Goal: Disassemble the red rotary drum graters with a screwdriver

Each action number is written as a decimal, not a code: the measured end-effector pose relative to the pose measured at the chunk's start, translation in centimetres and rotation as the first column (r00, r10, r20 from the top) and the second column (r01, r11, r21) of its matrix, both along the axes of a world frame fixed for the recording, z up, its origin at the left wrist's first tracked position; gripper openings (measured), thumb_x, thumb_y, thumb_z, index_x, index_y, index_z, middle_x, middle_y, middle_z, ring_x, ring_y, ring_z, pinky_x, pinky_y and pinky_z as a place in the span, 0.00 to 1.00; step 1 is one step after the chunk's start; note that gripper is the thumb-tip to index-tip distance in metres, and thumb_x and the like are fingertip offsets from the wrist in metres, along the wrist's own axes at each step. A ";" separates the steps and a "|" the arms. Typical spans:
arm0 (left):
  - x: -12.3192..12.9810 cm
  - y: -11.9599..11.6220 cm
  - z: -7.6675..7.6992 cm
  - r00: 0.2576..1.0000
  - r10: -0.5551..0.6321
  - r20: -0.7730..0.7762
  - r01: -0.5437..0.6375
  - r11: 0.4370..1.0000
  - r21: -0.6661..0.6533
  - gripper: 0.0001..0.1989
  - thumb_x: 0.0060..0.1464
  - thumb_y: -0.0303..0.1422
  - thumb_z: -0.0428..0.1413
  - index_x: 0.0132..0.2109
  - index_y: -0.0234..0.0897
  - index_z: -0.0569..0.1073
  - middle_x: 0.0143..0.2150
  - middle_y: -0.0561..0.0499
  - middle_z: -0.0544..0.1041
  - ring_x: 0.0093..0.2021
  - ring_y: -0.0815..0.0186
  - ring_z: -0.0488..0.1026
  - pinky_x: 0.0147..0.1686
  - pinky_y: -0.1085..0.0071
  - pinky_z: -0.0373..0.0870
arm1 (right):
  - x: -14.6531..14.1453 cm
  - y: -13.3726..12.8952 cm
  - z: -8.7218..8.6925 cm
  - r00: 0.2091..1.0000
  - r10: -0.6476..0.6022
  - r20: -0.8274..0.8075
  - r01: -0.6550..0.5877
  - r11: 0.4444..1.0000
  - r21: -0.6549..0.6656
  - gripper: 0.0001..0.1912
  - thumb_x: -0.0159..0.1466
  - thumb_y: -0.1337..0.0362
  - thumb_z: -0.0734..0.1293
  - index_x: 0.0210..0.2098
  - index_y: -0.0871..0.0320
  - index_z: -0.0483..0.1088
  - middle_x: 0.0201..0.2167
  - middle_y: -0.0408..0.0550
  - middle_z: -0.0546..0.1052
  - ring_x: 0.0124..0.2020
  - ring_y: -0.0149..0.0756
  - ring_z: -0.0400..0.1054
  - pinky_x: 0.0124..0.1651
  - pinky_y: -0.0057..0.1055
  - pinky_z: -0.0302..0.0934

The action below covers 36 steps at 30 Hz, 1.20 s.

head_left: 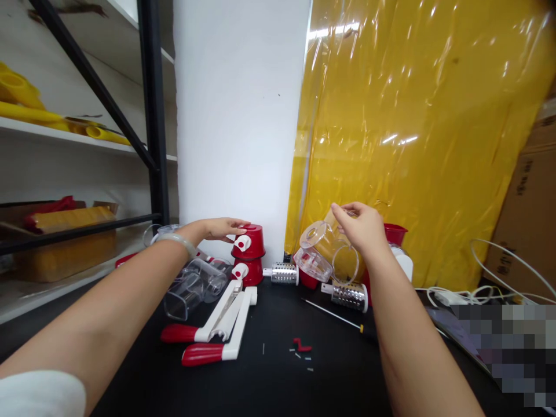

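My left hand (223,229) rests its fingertips on the upper of two stacked red parts (254,238), each with a white knob. At the right, my right hand (358,226) has its fingers closed on the rim of a clear plastic housing (319,236), tilted above the table. Under it lie another clear part (311,263) and a perforated metal drum (350,295). A second metal drum (283,273) sits beside the red stack. Two white cranks with red handles (204,354) lie in front of the stack.
Clear plastic housings (195,286) lie left of the stack. A screwdriver (332,314), a small red piece (302,346) and several tiny pins are on the black table (278,388). White cables (460,296) and a pixelated device (504,347) are at right; shelves stand left.
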State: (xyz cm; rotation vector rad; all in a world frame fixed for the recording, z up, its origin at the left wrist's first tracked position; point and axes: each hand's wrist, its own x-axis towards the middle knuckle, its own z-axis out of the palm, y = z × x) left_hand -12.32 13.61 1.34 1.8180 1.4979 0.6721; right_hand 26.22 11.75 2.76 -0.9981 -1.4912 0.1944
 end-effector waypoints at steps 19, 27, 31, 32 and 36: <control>2.9 -0.2 -0.7 0.969 0.182 -0.167 -0.167 0.981 0.098 0.36 0.50 0.55 0.55 0.60 0.42 0.63 0.64 0.38 0.67 0.58 0.50 0.69 0.41 0.62 0.74 | -0.8 -0.7 0.0 0.989 -0.081 0.122 0.079 0.997 0.027 0.22 0.56 0.45 0.67 0.32 0.59 0.77 0.32 0.54 0.80 0.36 0.46 0.74 0.43 0.38 0.64; 4.5 -1.3 -1.0 0.893 0.305 -0.332 -0.258 0.950 0.178 0.37 0.46 0.47 0.62 0.58 0.37 0.58 0.54 0.35 0.73 0.43 0.54 0.77 0.29 0.68 0.75 | -1.0 -1.1 0.0 0.988 -0.068 0.139 0.066 0.998 0.021 0.21 0.56 0.46 0.67 0.33 0.59 0.77 0.33 0.55 0.80 0.37 0.45 0.74 0.44 0.39 0.64; 4.7 -2.1 -0.7 0.888 0.278 -0.366 -0.231 0.958 0.167 0.39 0.48 0.47 0.62 0.61 0.37 0.57 0.51 0.37 0.75 0.40 0.57 0.77 0.25 0.72 0.73 | -1.2 -1.2 0.0 0.987 -0.067 0.144 0.064 0.998 0.023 0.21 0.56 0.46 0.67 0.32 0.59 0.77 0.33 0.54 0.80 0.37 0.45 0.74 0.43 0.39 0.64; 4.8 -2.1 -0.7 0.885 0.279 -0.373 -0.230 0.958 0.173 0.40 0.49 0.47 0.61 0.62 0.36 0.56 0.52 0.36 0.75 0.40 0.57 0.77 0.25 0.72 0.72 | -1.2 -1.2 0.0 0.987 -0.068 0.147 0.066 0.998 0.021 0.21 0.56 0.46 0.67 0.32 0.59 0.77 0.33 0.54 0.80 0.37 0.45 0.74 0.43 0.39 0.64; 5.2 -1.3 -1.1 0.874 0.293 -0.387 -0.232 0.952 0.197 0.40 0.52 0.46 0.58 0.65 0.35 0.53 0.59 0.34 0.70 0.44 0.56 0.77 0.27 0.73 0.73 | -1.5 -1.0 -0.1 0.985 -0.067 0.161 0.065 0.998 0.019 0.21 0.56 0.46 0.67 0.33 0.59 0.77 0.33 0.54 0.80 0.38 0.46 0.75 0.44 0.39 0.65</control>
